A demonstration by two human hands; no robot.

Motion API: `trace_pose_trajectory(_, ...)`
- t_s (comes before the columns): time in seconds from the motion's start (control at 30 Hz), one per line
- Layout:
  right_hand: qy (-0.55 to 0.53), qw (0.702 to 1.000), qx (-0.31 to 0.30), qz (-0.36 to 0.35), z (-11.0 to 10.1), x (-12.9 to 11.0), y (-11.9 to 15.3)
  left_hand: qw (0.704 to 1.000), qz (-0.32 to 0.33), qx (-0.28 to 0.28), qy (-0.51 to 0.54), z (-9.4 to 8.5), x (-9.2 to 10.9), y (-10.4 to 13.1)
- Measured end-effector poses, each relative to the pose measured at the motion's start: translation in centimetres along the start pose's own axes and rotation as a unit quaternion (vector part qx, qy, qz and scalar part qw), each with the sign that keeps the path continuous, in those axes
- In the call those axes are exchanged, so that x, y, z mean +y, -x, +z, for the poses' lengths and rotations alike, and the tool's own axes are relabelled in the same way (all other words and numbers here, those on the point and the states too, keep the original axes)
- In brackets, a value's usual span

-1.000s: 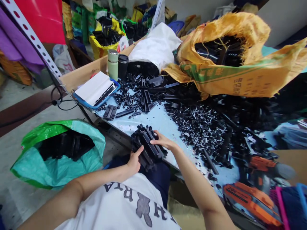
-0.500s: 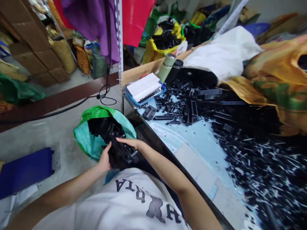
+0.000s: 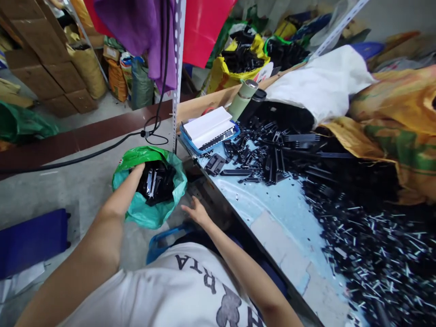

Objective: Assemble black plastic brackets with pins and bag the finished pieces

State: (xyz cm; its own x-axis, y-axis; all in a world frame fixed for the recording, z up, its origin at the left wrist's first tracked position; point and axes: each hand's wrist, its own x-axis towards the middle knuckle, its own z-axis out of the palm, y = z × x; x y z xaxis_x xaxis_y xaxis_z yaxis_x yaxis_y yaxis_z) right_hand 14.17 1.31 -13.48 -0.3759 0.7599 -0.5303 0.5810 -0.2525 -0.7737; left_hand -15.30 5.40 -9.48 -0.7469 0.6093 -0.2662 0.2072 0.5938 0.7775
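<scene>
A green woven sack (image 3: 151, 213) stands open on the floor to the left of the table, with black plastic parts (image 3: 155, 184) inside it. My left hand (image 3: 138, 170) reaches into the sack at its far left side; its fingers are hidden among the parts and the rim. Just outside the sack's right edge, my right hand (image 3: 197, 212) hangs in the air with fingers apart and nothing in it. A blue plastic stool or basket (image 3: 158, 243) shows partly beneath me.
On the blue-topped table (image 3: 235, 193) lie heaps of small black parts (image 3: 381, 254). A blue tray (image 3: 204, 144) with white paper and a green flask (image 3: 243, 97) stand at its far corner, near a metal post (image 3: 177, 68). A black cable (image 3: 85, 156) crosses the floor.
Both hands held a bundle of black parts over the sack's near side. Now the parts lie in the sack, my left hand is inside it, and my right hand has come away empty.
</scene>
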Motion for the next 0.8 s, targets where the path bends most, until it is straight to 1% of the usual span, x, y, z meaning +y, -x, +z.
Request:
trace_pose_trajectory(0.07, -0.056, 0.993, -0.045, 0.09, 1.8, 1.4, -0.3, 0.999, 0.004, -0.011, -0.04, 1.4, -1.0, 3.0)
trace_pose_trajectory(0.1, -0.075, 0.988, -0.065, 0.116, 2.6, 1.6, -0.7, 0.998, 0.008, -0.028, -0.058, 2.2, -1.8, 5.0)
trace_pose_trajectory(0.13, -0.084, 0.985, -0.077, 0.126, 3.3, 1.7, -1.1, 0.995, 0.017, -0.055, -0.078, 2.9, -2.7, 7.3)
trace_pose_trajectory(0.2, -0.087, 0.986, -0.082, 0.114, 4.1, 1.6, -2.1, 0.971, 0.063, -0.169, -0.156, 3.9, -4.5, 11.9)
trace_pose_trajectory(0.27, -0.093, 0.989, -0.074, 0.087, 4.2, 1.4, -3.0, 0.963, 0.073, -0.195, -0.171, 4.4, -5.4, 15.4)
trace_pose_trajectory(0.33, -0.106, 0.99, -0.074, 0.064, 3.8, 1.4, -3.3, 0.963, 0.08, -0.195, -0.17, 4.5, -5.2, 17.2)
trace_pose_trajectory(0.4, -0.119, 0.989, -0.07, 0.047, 3.1, 1.5, -3.1, 0.963, 0.094, -0.189, -0.168, 4.5, -3.7, 17.3)
trace_pose_trajectory(0.43, -0.125, 0.989, -0.066, 0.038, 2.6, 1.6, -2.8, 0.963, 0.104, -0.184, -0.166, 4.4, -2.6, 16.8)
trace_pose_trajectory(0.5, -0.136, 0.989, -0.053, 0.017, 1.5, 1.6, -1.7, 0.963, 0.128, -0.171, -0.164, 3.8, 0.1, 15.1)
trace_pose_trajectory(0.57, -0.15, 0.988, -0.037, -0.005, 0.0, 1.7, -0.4, 0.961, 0.156, -0.155, -0.168, 2.7, 3.2, 12.8)
trace_pose_trajectory(0.63, -0.165, 0.986, -0.021, -0.027, -1.8, 1.8, 0.9, 0.957, 0.184, -0.134, -0.179, 1.2, 6.1, 10.7)
trace_pose_trajectory(0.7, -0.177, 0.983, -0.007, -0.049, -3.6, 1.7, 2.0, 0.95, 0.212, -0.124, -0.192, -0.2, 8.5, 9.3)
trace_pose_trajectory(0.73, -0.18, 0.982, -0.001, -0.063, -4.4, 1.6, 2.4, 0.942, 0.235, -0.125, -0.206, -0.6, 9.4, 9.1)
trace_pose_trajectory(0.8, -0.181, 0.979, 0.011, -0.09, -5.5, 1.4, 2.9, 0.908, 0.303, -0.131, -0.259, -0.5, 10.5, 9.4)
